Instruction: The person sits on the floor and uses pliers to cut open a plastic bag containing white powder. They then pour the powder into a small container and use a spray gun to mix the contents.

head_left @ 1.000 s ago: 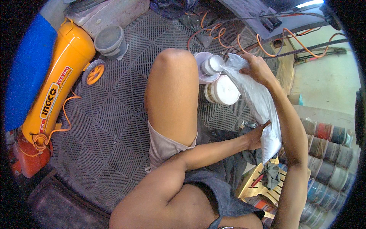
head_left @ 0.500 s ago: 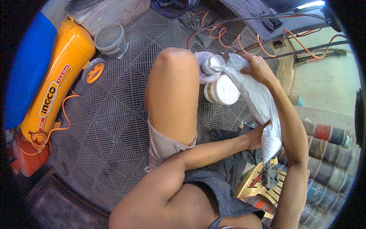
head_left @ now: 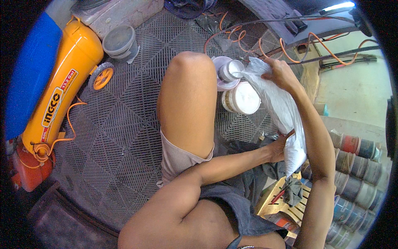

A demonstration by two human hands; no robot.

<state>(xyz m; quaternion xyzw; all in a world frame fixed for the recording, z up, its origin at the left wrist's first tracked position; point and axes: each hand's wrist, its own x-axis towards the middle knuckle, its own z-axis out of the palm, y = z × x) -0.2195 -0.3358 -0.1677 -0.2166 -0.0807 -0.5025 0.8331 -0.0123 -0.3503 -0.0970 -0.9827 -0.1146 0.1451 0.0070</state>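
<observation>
A long white plastic bag point(head_left: 275, 101) slants between my hands, its lower end bulging with white contents. My right hand point(head_left: 282, 74) is closed round its upper part, close to the narrow mouth. Lower down, my left hand point(head_left: 278, 149) grips the side of the bag, its fingers partly hidden behind it. The bag's mouth reaches the rim of a small cup point(head_left: 226, 72) with white material inside. That cup sits over a wider pale tub point(head_left: 221, 84). Beside it stands a white bucket point(head_left: 247, 98) with a white top.
Stacked tins point(head_left: 352, 166) line the right side, near a yellow slatted stool point(head_left: 271, 198) bearing a dark cloth. An orange coiled hose point(head_left: 286, 52) crosses the far right. A yellow tank point(head_left: 62, 79) and a grey bucket point(head_left: 120, 43) stand left on the grid-patterned floor mat point(head_left: 107, 137).
</observation>
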